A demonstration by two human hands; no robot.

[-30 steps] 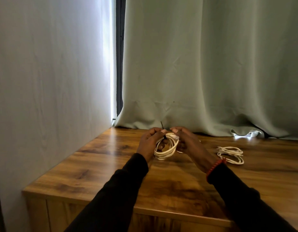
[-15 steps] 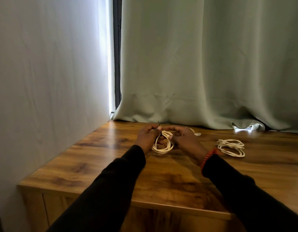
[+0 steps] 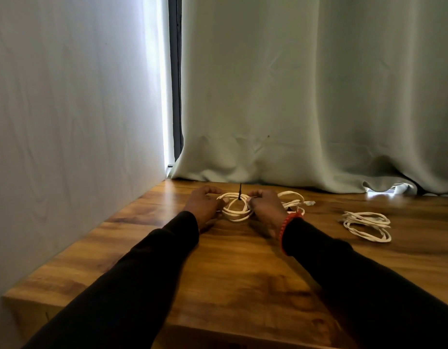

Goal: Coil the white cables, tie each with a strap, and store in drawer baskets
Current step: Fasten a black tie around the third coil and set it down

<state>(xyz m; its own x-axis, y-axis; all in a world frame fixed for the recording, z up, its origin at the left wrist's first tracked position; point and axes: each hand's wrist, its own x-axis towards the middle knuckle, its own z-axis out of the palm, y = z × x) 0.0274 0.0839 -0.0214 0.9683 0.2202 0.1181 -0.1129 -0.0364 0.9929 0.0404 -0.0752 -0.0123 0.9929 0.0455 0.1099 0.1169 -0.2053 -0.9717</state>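
Tying step in hand, by the look of it: white coil (image 3: 236,205) resting on the desk (image 3: 243,273) toward its far edge, near the curtain, with a thin black strap (image 3: 240,193) cinched round the coil's far side and its free tail standing upright. Held from both sides: left hand (image 3: 205,204) curled against the coil's left edge, right hand (image 3: 264,205) curled round its right edge, fingers bent inward on the strands. Exact pinch of either thumb hidden behind the knuckles.

Looked like several even loops of thin, soft white cord, slightly oval, bunched tight where the strap crossed. More white cable (image 3: 292,199) lay slack behind the right hand, with a small plug end (image 3: 310,203) beside it; whether part of the same cable or another, impossible to tell.

Next move, as judged: strap pulled snug without letting the loops spring open, tail dealt with, then the bundle carried to a drawer basket. No drawer or basket in view. Risk of loops slipping out if either grip loosened before the strap was tight.

Farther right, well apart: second coil (image 3: 367,225) flat on the desk, no strap visible on it. Red bracelet (image 3: 287,226) on the right wrist, black sleeves on both arms. Grey-green curtain (image 3: 306,96) behind, pale wall (image 3: 66,109) to the left.
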